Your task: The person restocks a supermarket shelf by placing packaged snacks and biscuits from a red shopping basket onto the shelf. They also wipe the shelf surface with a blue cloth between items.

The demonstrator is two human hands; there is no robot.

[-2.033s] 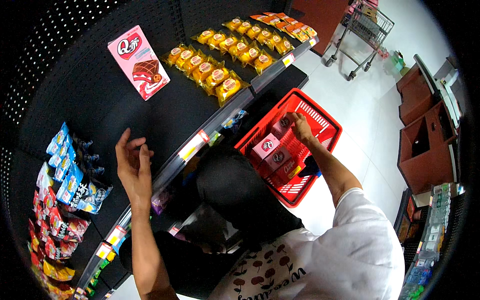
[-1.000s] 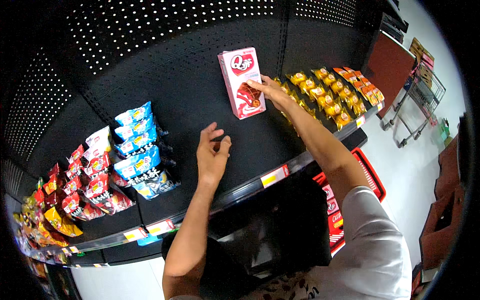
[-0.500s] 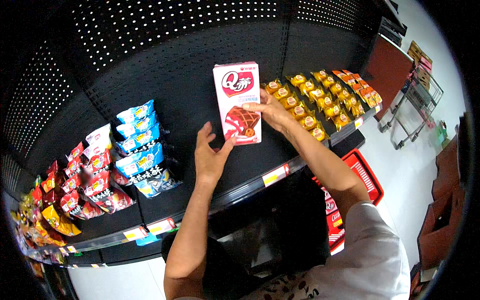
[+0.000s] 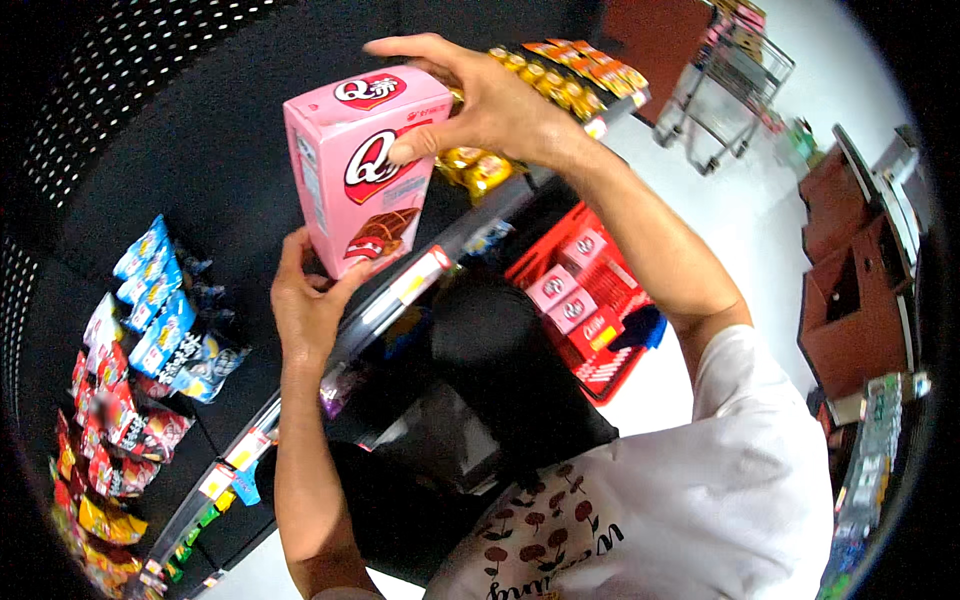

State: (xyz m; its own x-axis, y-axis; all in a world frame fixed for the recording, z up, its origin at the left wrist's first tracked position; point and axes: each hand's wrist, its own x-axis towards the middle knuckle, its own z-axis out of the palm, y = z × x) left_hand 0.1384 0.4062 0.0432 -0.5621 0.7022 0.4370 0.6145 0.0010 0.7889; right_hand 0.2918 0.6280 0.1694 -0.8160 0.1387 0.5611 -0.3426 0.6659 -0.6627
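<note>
A pink snack box (image 4: 335, 180) with a red emblem and a picture of a chocolate cake stands upright, slightly tilted, over the black shelf (image 4: 250, 265). My right hand (image 4: 490, 105) grips its upper right side, thumb on the front and index finger stretched out behind the top. Under the lower end, my left hand (image 4: 310, 315) supports it between thumb and fingers. Whether the box rests on the shelf or is held just above it cannot be made out. Just beyond my right hand lie gold-wrapped snacks (image 4: 480, 170), partly covered by it.
Blue snack bags (image 4: 165, 320) and red snack bags (image 4: 120, 420) stand to the left. Orange packets (image 4: 590, 65) lie at the shelf's far right end. Below on the right, a red basket (image 4: 625, 285) holds several pink boxes (image 4: 570, 305). A metal cart (image 4: 735, 85) stands farther off.
The view has swung to the right. The box is turned so its top and left side show. My right hand has moved up the box, and my left hand now holds its lower end.
</note>
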